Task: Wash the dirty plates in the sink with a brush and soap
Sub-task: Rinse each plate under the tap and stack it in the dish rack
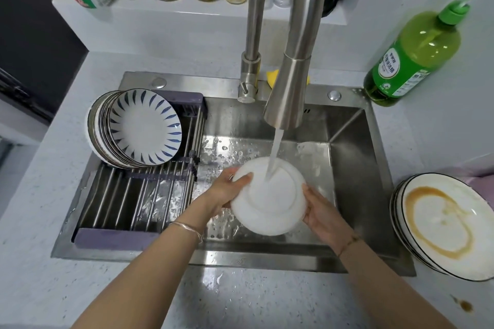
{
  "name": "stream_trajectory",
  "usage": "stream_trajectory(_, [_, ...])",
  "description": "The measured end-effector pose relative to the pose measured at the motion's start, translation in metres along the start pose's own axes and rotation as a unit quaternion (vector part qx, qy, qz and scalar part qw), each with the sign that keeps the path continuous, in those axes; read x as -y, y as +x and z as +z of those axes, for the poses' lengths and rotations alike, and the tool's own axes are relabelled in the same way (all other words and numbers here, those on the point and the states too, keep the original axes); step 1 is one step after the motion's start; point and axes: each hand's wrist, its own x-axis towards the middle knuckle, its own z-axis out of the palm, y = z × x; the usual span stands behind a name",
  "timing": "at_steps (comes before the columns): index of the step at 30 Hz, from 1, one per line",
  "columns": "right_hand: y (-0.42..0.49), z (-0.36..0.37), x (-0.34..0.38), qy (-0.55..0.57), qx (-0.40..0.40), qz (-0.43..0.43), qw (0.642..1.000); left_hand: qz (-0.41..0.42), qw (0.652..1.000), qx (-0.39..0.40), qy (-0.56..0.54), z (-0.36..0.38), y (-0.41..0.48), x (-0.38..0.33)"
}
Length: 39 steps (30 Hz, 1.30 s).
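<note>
White plate (270, 211) sits right between the two hands, underside up with its foot ring showing, and the water stream (275, 152) from the faucet (291, 75) lands on the half farther from the body. The left hand (227, 189) grips the left rim, thumb laid over the edge and fingers curled beneath. The right hand (320, 214) clasps the near right rim with its fingers tucked under. Both are over the sink (347, 125), and neither holds a brush, so this looks like the rinse.

Now the relation that matters: the drying rack (139, 195) lies off to the left of the left hand, and the washed plates (144, 125) stand on edge at its far end, left and forward. The left hand is plainly the nearer one, so I judge the plate leaves that way. A round plate has no long axis, so it would have to tip up on its rim to join that row.

Off to the right of the right hand, on the tabletop (240, 299), the dirty stack (441, 219) waits, its top plate ringed with brown sauce. The green soap bottle (411, 56) stands well forward of it
</note>
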Motion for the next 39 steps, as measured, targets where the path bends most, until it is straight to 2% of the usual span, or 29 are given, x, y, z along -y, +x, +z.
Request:
stream_trajectory(5, [0.012,-0.003,0.012,0.009,-0.009,-0.035,0.999,0.074,0.997,0.01,0.005,0.008,-0.006,-0.008])
stream_trajectory(10, [0.019,0.0,0.03,0.0,-0.052,-0.05,0.997,0.099,0.994,0.033,-0.016,0.01,-0.01,-0.018])
stream_trajectory(13, [0.023,0.006,0.032,-0.013,-0.057,-0.029,0.998,0.104,0.994,0.032,-0.031,0.002,-0.016,-0.024])
stream_trajectory(16, [0.028,0.015,0.029,-0.008,-0.045,-0.013,0.999,0.081,0.995,0.009,-0.054,-0.01,-0.018,-0.027])
stream_trajectory(20, [0.027,0.022,0.03,-0.037,0.012,-0.014,0.999,0.034,0.997,0.002,-0.073,-0.022,-0.019,-0.021])
stream_trajectory(23, [0.021,0.021,0.038,-0.065,0.025,-0.03,0.997,-0.012,0.992,0.039,-0.119,-0.021,-0.021,-0.012])
stream_trajectory(26, [0.009,0.024,0.048,-0.117,0.024,-0.083,0.989,-0.041,0.987,0.107,-0.114,-0.014,-0.021,-0.009])
stream_trajectory(29, [-0.002,0.032,0.05,-0.208,-0.003,-0.177,0.962,-0.048,0.976,0.157,-0.14,0.001,-0.024,-0.018])
stream_trajectory(32, [-0.008,0.044,0.04,-0.302,-0.018,-0.256,0.918,-0.041,0.973,0.159,-0.163,0.02,-0.026,-0.036])
stream_trajectory(34, [-0.017,0.053,0.03,-0.384,-0.019,-0.307,0.871,-0.011,0.98,0.156,-0.122,0.029,-0.029,-0.047])
stream_trajectory(37, [-0.029,0.063,0.011,-0.508,-0.015,-0.365,0.78,0.055,0.989,0.12,-0.069,0.038,-0.029,-0.049])
stream_trajectory(39, [-0.032,0.066,0.001,-0.53,-0.012,-0.368,0.764,0.072,0.992,0.079,-0.062,0.04,-0.025,-0.045])
